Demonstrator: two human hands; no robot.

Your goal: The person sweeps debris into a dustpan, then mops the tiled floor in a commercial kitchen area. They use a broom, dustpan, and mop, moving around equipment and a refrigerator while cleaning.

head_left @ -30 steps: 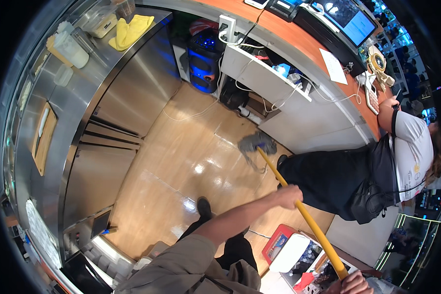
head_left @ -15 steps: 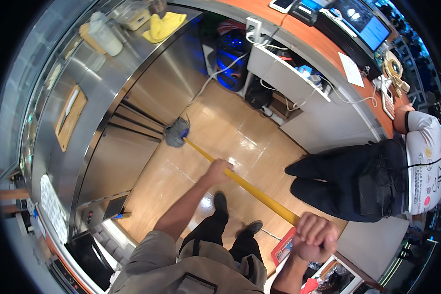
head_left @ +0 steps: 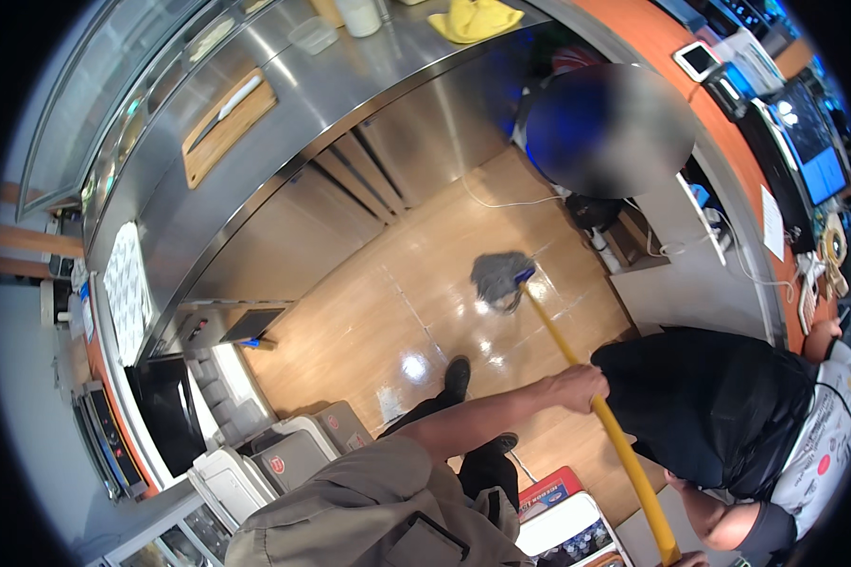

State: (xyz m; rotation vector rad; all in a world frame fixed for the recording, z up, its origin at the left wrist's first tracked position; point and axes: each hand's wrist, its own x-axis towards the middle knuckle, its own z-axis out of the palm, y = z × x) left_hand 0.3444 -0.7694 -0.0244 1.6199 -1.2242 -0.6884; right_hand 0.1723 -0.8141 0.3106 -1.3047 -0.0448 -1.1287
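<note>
- Left hand (head_left: 581,386): fingers closed round the shaft of a mop (head_left: 552,326), partway along, thumb side toward the mop head
- Right hand (head_left: 692,559): only a sliver in view at the lower rim, beside the top end of the yellow handle (head_left: 624,452); can't tell how far closed it is or whether it grips
- Mop head (head_left: 499,279): grey strands flat on the floor (head_left: 350,326), out in the open between the floor's edge along the steel cabinets and its edge along the white panel; blue clamp joins strands to handle
- Handle slants from mop head up toward the person's right side
- Person's shoes (head_left: 457,380): on the floor, left one ahead of right
- Red box (head_left: 550,489): on the floor, just beside the right leg
- Steel tabletop (head_left: 298,104): cutting board (head_left: 227,130) set in from the front edge, knife (head_left: 246,90) with white handle lying on it; yellow cloth (head_left: 476,19) by the far end, at the front edge; clear tub (head_left: 312,36) left of the cloth
- Orange-brown tabletop (head_left: 733,165): white phone (head_left: 696,60) and screen (head_left: 808,142)
- Co-worker (head_left: 709,406): dark apron, one arm resting at that tabletop's near end
</note>
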